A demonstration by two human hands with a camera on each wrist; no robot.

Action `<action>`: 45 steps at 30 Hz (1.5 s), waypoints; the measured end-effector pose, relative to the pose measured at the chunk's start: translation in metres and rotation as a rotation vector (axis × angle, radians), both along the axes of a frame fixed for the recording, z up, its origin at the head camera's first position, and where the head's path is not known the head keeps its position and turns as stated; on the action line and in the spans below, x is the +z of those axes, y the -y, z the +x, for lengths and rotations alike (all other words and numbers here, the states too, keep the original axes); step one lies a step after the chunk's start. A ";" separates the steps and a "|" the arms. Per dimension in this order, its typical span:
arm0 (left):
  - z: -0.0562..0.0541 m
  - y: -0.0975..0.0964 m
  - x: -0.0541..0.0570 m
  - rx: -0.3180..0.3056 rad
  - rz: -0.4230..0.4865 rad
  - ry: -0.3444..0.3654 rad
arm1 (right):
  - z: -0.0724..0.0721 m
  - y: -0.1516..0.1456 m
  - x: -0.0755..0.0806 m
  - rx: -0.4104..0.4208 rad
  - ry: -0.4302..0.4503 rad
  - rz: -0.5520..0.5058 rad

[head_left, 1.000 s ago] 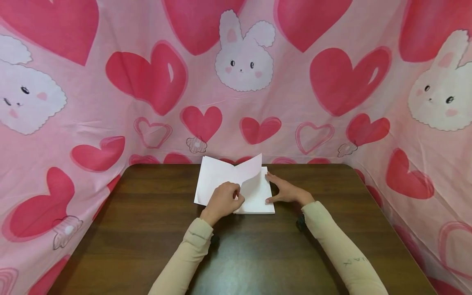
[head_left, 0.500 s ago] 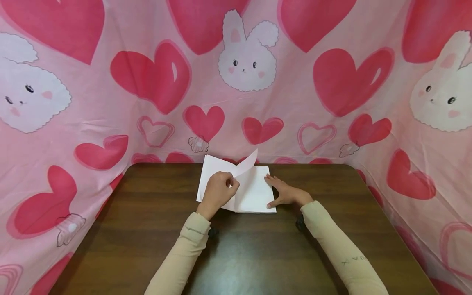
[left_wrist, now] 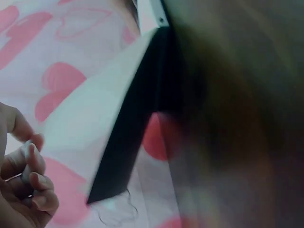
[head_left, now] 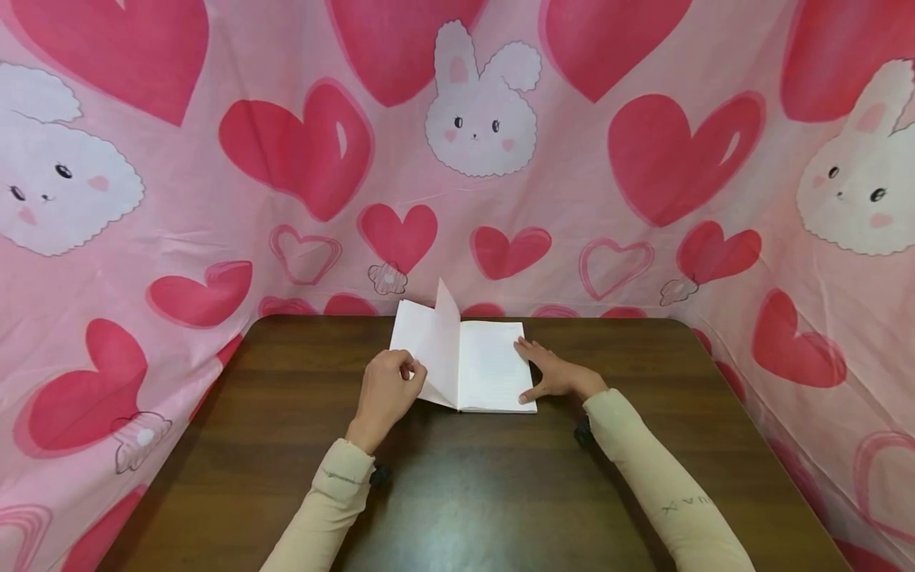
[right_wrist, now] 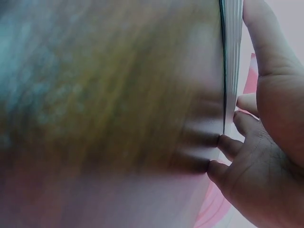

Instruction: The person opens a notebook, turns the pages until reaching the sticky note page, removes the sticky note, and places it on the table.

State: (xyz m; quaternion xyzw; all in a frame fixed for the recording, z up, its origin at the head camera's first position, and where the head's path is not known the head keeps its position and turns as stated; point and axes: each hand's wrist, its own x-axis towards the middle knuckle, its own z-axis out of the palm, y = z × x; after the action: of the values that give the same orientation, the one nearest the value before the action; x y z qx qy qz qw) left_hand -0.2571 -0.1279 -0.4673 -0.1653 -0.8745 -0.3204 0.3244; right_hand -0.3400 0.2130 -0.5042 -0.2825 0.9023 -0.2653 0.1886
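Note:
A notebook [head_left: 493, 367] with white, faintly lined pages lies spread on the table's far side. My left hand [head_left: 387, 396] pinches the outer edge of a page [head_left: 446, 345] that stands up near the spine, tilted to the left. In the left wrist view, thumb and forefinger meet on that page [left_wrist: 83, 111], and the dark cover [left_wrist: 124, 137] shows below. My right hand [head_left: 561, 375] rests at the notebook's right edge with thumb and fingers spread. In the right wrist view the thumb [right_wrist: 270, 42] lies over the page block [right_wrist: 232, 57] while fingertips touch its side.
The brown wooden table [head_left: 500, 492] reaches in front of and to both sides of the notebook. A pink cloth [head_left: 572, 199] with hearts and rabbits hangs behind and beside the table.
My left hand has moved left with the page, which has swung from leaning right to standing tilted left. More of the right-hand page is uncovered. My right hand has barely moved.

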 end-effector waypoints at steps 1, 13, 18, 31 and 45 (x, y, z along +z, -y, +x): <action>0.002 0.005 -0.002 0.015 0.001 0.018 | 0.000 0.000 0.000 0.000 -0.001 -0.005; 0.011 0.039 -0.021 0.158 -0.061 0.406 | 0.001 -0.002 0.000 0.007 -0.001 -0.002; 0.005 0.043 -0.025 0.147 -0.105 0.547 | 0.000 -0.002 0.002 0.008 0.020 -0.017; -0.007 0.052 -0.037 0.116 -0.125 0.765 | -0.001 -0.005 -0.002 0.006 0.013 -0.020; -0.025 0.008 -0.028 0.153 -0.504 0.384 | -0.003 -0.006 -0.007 0.014 -0.006 0.004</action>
State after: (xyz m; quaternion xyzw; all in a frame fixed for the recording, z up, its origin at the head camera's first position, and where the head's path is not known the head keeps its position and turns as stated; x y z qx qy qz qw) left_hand -0.2820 -0.1360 -0.4951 -0.1109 -0.9814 -0.0937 0.1255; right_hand -0.3432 0.2186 -0.5111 -0.2892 0.9014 -0.2611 0.1886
